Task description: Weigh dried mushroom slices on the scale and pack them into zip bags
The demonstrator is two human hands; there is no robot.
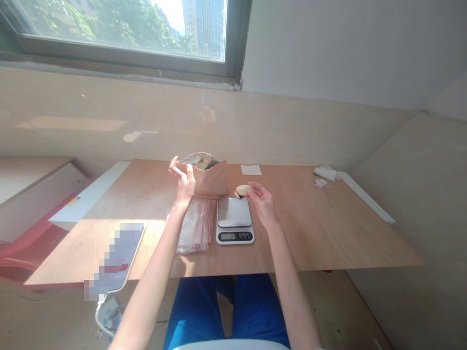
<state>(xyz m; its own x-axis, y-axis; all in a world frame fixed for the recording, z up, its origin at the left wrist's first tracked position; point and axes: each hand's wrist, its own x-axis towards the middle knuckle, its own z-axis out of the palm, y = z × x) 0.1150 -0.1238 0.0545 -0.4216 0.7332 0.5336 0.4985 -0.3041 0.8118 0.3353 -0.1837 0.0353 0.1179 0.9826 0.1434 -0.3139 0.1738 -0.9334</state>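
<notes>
My left hand (184,182) is raised with its fingers apart, and its thumb lies against the left edge of a brown paper bag (207,180). The bag has a clear window at its top, with dark and pale contents behind it. My right hand (263,204) reaches over the back of a digital kitchen scale (234,218). Its fingertips hold a small pale round piece of food (242,191) with a dark underside. A clear zip bag (195,226) with red seal strips lies in front of the paper bag, below my left wrist.
The wooden tabletop (310,228) also holds a white paper sheet (251,169), white tissue pieces (324,173) at the right, and a pixelated tablet (116,257) with a white cable at the front left. A tiled wall and window (116,29) stand behind.
</notes>
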